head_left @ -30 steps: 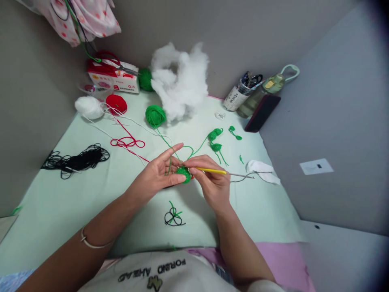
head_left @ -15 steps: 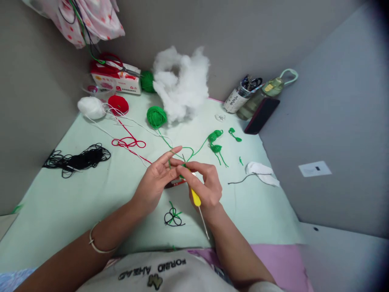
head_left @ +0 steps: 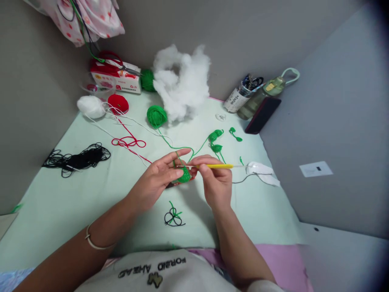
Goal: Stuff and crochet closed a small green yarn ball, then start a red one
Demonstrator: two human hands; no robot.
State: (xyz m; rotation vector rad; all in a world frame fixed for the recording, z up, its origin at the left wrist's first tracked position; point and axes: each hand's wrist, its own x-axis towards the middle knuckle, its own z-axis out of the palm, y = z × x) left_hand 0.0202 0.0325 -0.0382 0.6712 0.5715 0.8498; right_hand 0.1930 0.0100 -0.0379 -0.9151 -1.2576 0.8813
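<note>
My left hand [head_left: 158,178] pinches a small green crochet piece [head_left: 184,176] between thumb and fingers, with green yarn looped over the raised forefinger. That strand runs back to a green yarn ball [head_left: 156,116]. My right hand [head_left: 214,182] grips a yellow-handled crochet hook [head_left: 217,166], held level with its tip at the green piece and its metal shaft pointing right. Both hands meet above the pale green cloth [head_left: 91,194].
Black yarn tangle [head_left: 75,159] lies left, red yarn [head_left: 118,103] and a white ball [head_left: 90,106] at the back left. White stuffing [head_left: 182,83] sits at the back. Small green pieces [head_left: 216,140], a white scrap [head_left: 263,170], a phone [head_left: 263,114], bottle and tool cup lie right.
My right hand turned the hook from pointing down toward me back to level, its shaft pointing right again. The green piece shows again between the fingers. My left hand stayed put.
</note>
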